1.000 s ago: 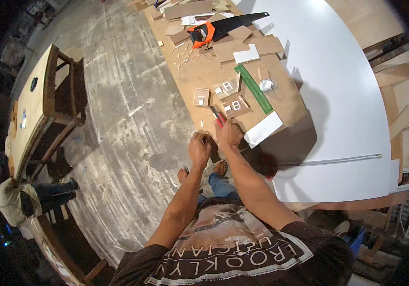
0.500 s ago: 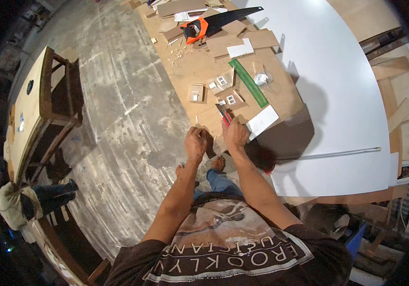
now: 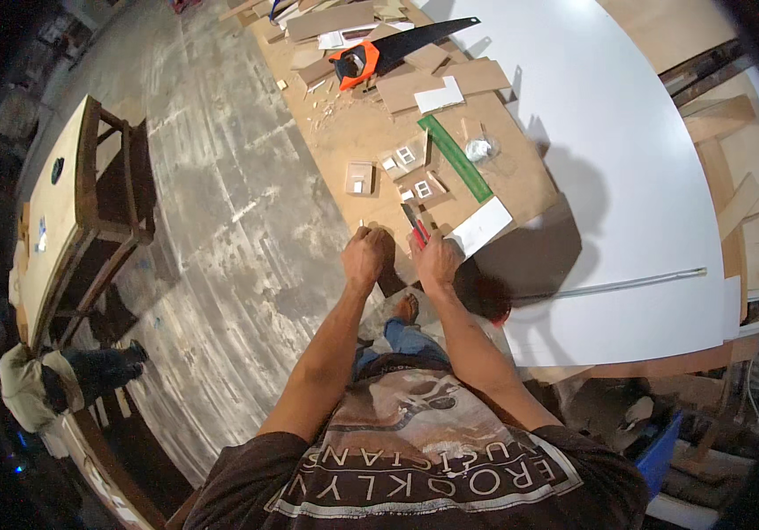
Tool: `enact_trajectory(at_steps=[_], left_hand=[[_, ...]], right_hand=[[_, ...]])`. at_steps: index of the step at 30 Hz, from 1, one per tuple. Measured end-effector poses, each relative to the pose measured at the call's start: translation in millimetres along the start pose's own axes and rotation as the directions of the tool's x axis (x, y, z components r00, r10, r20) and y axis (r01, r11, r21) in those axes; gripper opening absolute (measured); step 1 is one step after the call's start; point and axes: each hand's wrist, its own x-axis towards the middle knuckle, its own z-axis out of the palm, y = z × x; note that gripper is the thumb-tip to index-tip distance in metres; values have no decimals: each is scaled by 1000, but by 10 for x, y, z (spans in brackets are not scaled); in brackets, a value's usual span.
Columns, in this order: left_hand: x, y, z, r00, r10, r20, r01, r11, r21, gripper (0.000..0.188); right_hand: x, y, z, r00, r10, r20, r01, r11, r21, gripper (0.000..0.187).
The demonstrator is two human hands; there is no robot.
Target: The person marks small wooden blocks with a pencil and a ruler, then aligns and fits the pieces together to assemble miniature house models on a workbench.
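Note:
My left hand point(image 3: 364, 258) is at the near left edge of the wooden bench top point(image 3: 331, 146), fingers closed in a pinch. A small white strip point(image 3: 362, 223) shows right at its fingertips. In my right hand point(image 3: 438, 263) is a red-handled utility knife point(image 3: 418, 231), its dark blade pointing away from me. Just beyond the blade sits a small brown block model with white window frames point(image 3: 424, 187). A similar model point(image 3: 406, 156) stands behind it, and a small boxy brown piece with a white patch point(image 3: 360, 178) lies to the left.
A green ruler point(image 3: 457, 159) and a white card point(image 3: 482, 228) lie on the right. Farther back are an orange-handled handsaw point(image 3: 357, 64) and wood offcuts. A large white sheet point(image 3: 636, 221) borders the bench. Across the floor stands another table point(image 3: 63, 185), with a person point(image 3: 44, 380) near it.
My left hand has moved slightly away from me, its fingertips reaching the small white strip. My right hand still holds the utility knife, a little nearer to the white card's corner.

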Motion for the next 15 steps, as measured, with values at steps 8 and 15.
enact_trajectory(at_steps=[8, 15], left_hand=[[94, -429, -365, 995, -84, -47, 77, 988, -131, 19], [986, -874, -746, 975, 219, 24, -217, 973, -82, 48]], right_hand=[[36, 159, -302, 971, 218, -102, -124, 818, 562, 44], [-88, 278, 198, 931, 305, -202, -164, 842, 515, 37]])
